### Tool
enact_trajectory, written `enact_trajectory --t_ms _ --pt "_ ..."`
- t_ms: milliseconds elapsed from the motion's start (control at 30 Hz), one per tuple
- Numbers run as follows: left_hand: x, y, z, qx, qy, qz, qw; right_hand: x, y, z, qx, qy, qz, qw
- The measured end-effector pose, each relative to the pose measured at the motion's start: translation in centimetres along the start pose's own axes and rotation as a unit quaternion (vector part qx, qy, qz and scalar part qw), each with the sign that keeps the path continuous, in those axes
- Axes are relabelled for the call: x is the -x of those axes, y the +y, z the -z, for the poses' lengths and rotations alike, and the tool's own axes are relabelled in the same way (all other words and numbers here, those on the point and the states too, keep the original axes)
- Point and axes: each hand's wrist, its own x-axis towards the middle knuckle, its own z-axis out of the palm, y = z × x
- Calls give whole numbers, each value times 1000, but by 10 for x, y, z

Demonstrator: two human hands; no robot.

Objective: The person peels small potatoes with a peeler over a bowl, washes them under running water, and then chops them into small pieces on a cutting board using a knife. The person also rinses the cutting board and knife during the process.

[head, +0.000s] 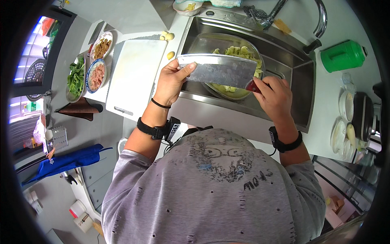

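A wide steel cleaver (219,70) is held level over the sink between my two hands. My right hand (275,94) grips its dark red handle (253,87). At the other end, my left hand (174,80) pinches the blade's tip with the thumb on the flat face. Below the blade, a clear bowl (207,39) stands in the steel sink (291,117) with pale green cut vegetable pieces (240,52), which look like cauliflower. The blade hides part of the bowl. To the left lies a white cutting board (134,73) with nothing on it.
Left of the board stand a plate of brown pieces (103,48), a bowl of minced meat (97,76) and a dish of green leaves (76,77). Peeled garlic or ginger (166,36) lies behind the board. A faucet (269,19) rises behind the sink; a green jug (342,56) is at right.
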Motion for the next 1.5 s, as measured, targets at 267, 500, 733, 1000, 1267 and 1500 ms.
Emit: enact_trajectory --t_ms 267,500,733,1000,1267,1500 --pt "-2 10 9 14 -12 -9 1000 -3 2 -4 -18 -6 25 1000" --pt "-3 24 11 -170 -39 -31 984 1 11 2 -26 7 58 998" --pt "-9 30 7 -199 -31 -20 979 3 18 8 -27 -6 61 998" --pt "-40 29 -10 -372 -124 42 919 29 34 12 -31 -37 37 998" --pt "-77 4 -48 -581 -368 148 711 57 54 25 -32 -85 23 996" --pt "-92 -21 -80 -571 -421 145 690 73 70 37 -26 -134 14 991"
